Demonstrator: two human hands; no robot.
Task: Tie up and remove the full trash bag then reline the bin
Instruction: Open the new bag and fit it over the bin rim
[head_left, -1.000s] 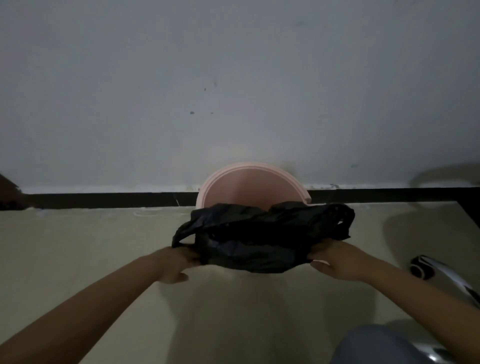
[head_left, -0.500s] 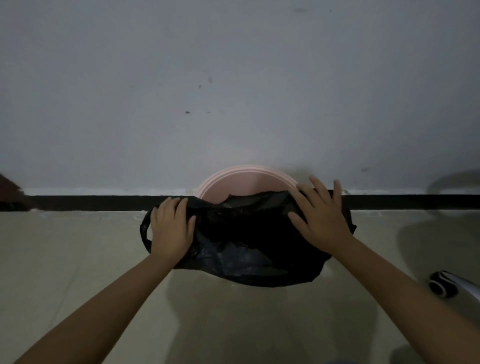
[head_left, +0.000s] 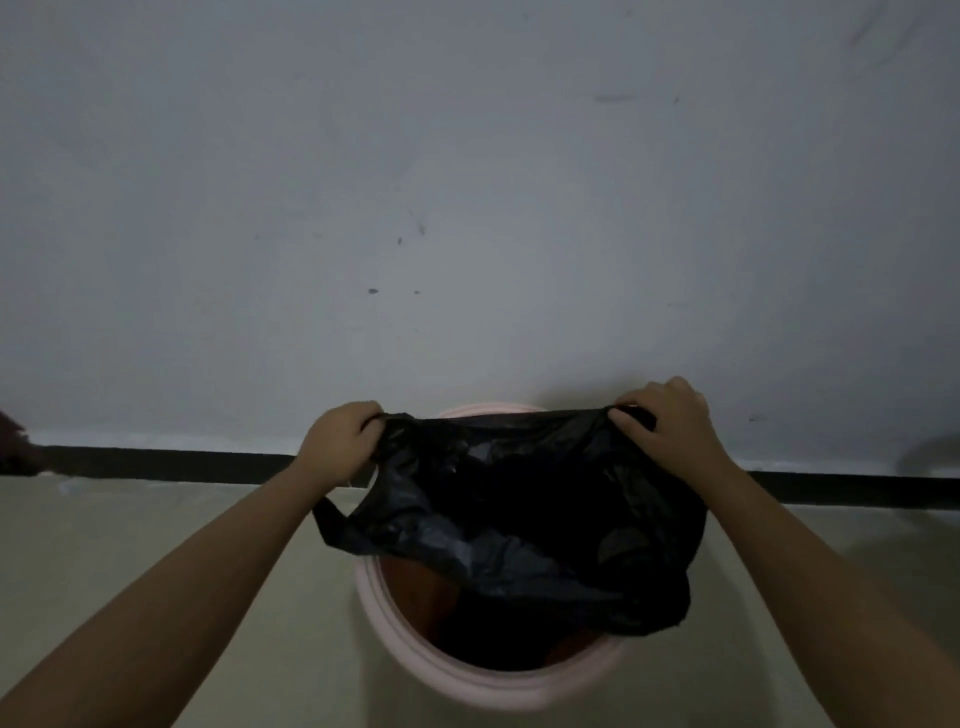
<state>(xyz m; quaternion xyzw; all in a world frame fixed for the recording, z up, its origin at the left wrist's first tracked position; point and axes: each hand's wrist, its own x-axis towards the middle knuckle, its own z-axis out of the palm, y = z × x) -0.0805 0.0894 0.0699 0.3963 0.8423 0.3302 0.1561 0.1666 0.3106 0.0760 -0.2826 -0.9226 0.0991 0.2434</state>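
Note:
A round pink bin (head_left: 467, 680) stands on the floor against the wall, seen from above. A black plastic bag (head_left: 519, 525) is spread over its mouth, hanging partly inside. My left hand (head_left: 340, 441) grips the bag's far edge at the left. My right hand (head_left: 667, 421) grips the same edge at the right, and the edge is stretched between them over the bin's far rim. A loose handle loop (head_left: 327, 519) of the bag hangs off to the left. The bin's near rim and part of its dark inside are uncovered.
A grey wall (head_left: 467, 208) rises right behind the bin, with a black skirting strip (head_left: 156, 462) along its foot. Pale floor (head_left: 130, 545) lies on both sides of the bin.
My hands went from the bag's near side, over its top, to its far edge, which they now grip and stretch. The view has come closer and looks more steeply down into the bin.

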